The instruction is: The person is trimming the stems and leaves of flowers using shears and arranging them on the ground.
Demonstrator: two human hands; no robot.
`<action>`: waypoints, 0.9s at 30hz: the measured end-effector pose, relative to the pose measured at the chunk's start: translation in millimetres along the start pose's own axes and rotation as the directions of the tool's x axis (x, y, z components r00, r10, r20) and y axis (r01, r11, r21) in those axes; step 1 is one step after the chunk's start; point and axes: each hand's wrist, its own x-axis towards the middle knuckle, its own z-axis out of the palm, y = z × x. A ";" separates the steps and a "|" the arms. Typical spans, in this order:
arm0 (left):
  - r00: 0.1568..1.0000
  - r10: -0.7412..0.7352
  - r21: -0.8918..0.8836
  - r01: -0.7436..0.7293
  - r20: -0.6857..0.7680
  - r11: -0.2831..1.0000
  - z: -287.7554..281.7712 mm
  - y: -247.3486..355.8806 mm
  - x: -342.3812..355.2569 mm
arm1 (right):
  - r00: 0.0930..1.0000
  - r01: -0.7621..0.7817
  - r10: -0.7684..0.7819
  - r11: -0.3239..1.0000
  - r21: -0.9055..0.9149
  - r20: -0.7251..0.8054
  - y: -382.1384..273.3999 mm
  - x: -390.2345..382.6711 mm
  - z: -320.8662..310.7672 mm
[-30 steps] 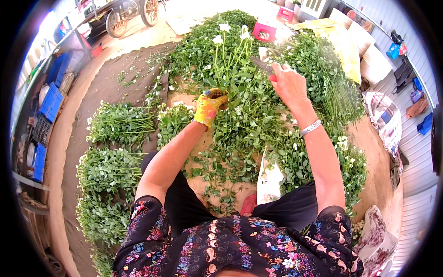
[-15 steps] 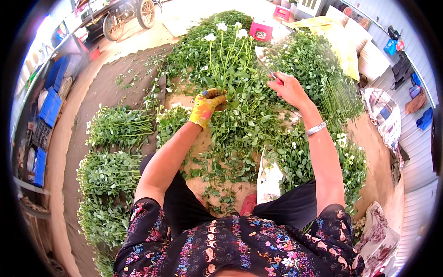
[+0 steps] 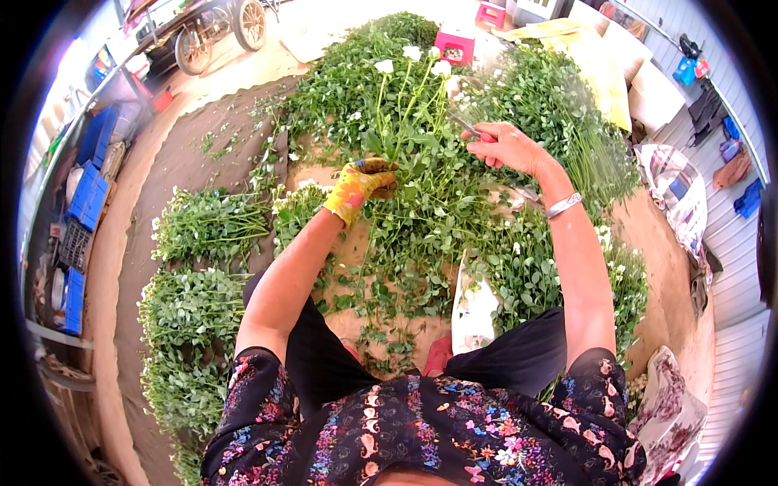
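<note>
My left hand (image 3: 361, 185), in a yellow glove, grips a bunch of white-flowered stems (image 3: 401, 105) upright. My right hand (image 3: 506, 146) is closed around red-handled scissors (image 3: 474, 130) beside the stems.

I sit on a brown mat (image 3: 203, 162) on the ground. Green flower bunches (image 3: 207, 223) lie in piles on it at my left. Loose leaves (image 3: 397, 292) are scattered in front of me.
</note>
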 end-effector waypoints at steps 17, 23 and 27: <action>0.986 0.031 -0.057 -0.041 -0.163 0.998 0.2 -6.0 5.9 | 0.901 0.033 -0.246 0.860 -0.509 -0.357 -2.8 -12.6 14.3; 0.986 0.055 -0.085 -0.069 -0.156 0.994 -0.2 -9.0 4.7 | 0.855 -0.074 -0.335 0.677 -0.732 -0.397 -17.1 1.1 20.5; 0.986 0.042 -0.077 -0.055 -0.160 0.996 2.5 -9.6 2.6 | 0.866 -0.039 -0.365 0.632 -0.774 -0.342 -12.5 3.8 18.5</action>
